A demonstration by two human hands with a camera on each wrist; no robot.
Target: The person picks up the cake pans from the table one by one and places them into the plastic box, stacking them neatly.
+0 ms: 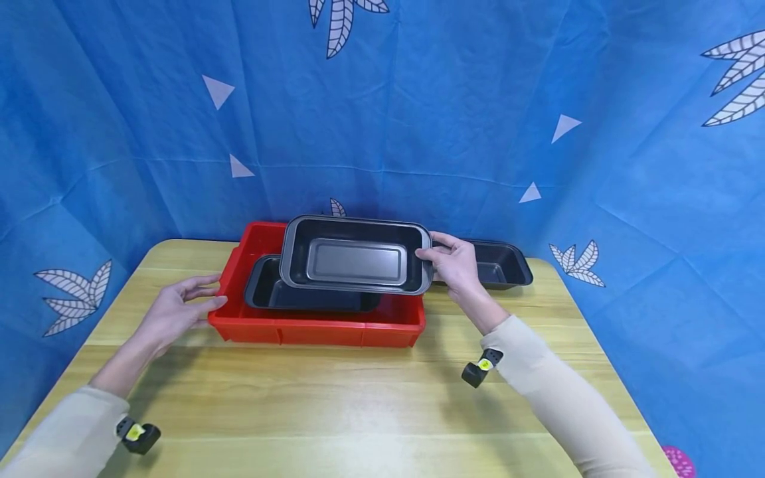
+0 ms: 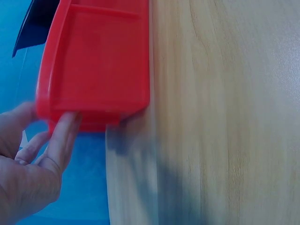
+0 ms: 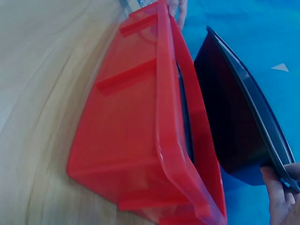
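Note:
A dark metal loaf pan [image 1: 357,260] hangs tilted over the red plastic bin [image 1: 317,332], its inside facing me. My right hand [image 1: 452,264] pinches the pan's right end, thumb inside the rim and fingers behind; the right wrist view shows the same grip on the loaf pan [image 3: 234,108]. Inside the bin lies a second loaf pan [image 1: 311,297], partly covered by the held one. My left hand [image 1: 173,309] is at the bin's left end with fingers extended; in the left wrist view its fingertips [image 2: 68,122] meet the underside of the bin's rim.
Behind my right hand, a third loaf pan [image 1: 499,265] stands on the wooden table [image 1: 335,405] near its back edge. A blue patterned cloth [image 1: 418,133] hangs behind and beside the table. Both wrists carry small black cameras.

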